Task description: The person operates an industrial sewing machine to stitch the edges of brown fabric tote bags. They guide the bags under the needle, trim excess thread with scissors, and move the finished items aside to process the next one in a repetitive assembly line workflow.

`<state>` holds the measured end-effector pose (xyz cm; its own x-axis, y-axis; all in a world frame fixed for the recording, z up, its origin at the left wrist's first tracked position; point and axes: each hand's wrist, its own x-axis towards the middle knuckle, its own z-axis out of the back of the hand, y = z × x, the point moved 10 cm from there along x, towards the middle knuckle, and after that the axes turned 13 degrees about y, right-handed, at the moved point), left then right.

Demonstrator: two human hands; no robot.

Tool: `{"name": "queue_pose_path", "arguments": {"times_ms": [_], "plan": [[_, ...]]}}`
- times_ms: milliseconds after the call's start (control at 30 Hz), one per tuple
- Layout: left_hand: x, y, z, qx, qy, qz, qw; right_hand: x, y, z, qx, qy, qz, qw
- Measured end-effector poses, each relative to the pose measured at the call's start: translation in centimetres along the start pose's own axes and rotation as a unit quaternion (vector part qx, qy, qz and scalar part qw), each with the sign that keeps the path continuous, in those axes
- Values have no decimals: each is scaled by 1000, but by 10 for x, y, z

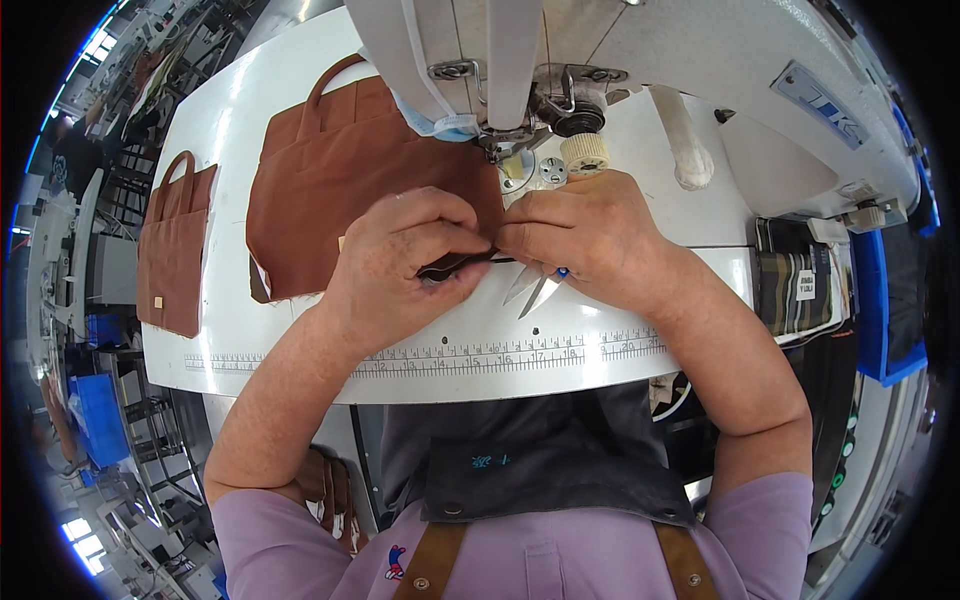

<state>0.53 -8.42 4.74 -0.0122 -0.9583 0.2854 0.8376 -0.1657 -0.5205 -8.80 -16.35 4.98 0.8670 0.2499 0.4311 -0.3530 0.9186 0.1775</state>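
A brown bag piece (350, 165) with a looped handle lies on the white sewing table, its right edge beside the needle and presser foot (497, 150). My left hand (400, 250) is closed on the near right corner of this piece, where the layers fold apart a little. Thumb and fingers of my right hand (595, 240) pinch at the same edge, fingertips close to the left ones. Small scissors (541, 292) with a blue pivot stick out below my right palm, blades apart and pointing toward me; their handles are hidden in the hand.
The sewing machine (700, 45) arches over the work, with a ribbed cream knob (585, 153) near my right knuckles. Another brown bag piece (175, 265) lies at the left. A ruler strip (480, 355) runs along the front edge. Folded striped fabric (785, 285) sits at the right.
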Motion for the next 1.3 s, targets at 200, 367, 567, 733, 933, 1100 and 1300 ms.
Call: {"name": "queue_pose_path", "arguments": {"times_ms": [200, 367, 567, 733, 933, 1100, 1300], "plan": [[-5, 1, -6, 160, 35, -34, 986, 1, 0, 4, 11, -36, -6, 999], [-10, -1, -21, 207, 147, -80, 964, 0, 1, -5, 0, 22, 14, 1000], [-12, -1, -20, 161, 173, -92, 967, 0, 1, -8, 14, 38, -12, 999], [-12, -2, -18, 141, 161, -105, 971, -3, -2, -4, 52, 39, -21, 998], [-10, 0, -16, 115, 157, -110, 975, -4, -7, -5, 60, 53, -46, 996], [-3, 7, -14, 121, 149, -110, 975, -5, -16, -7, 49, 66, -85, 993], [9, 18, -10, 152, 143, -123, 970, -6, -28, -8, -10, 58, -139, 989]]}}
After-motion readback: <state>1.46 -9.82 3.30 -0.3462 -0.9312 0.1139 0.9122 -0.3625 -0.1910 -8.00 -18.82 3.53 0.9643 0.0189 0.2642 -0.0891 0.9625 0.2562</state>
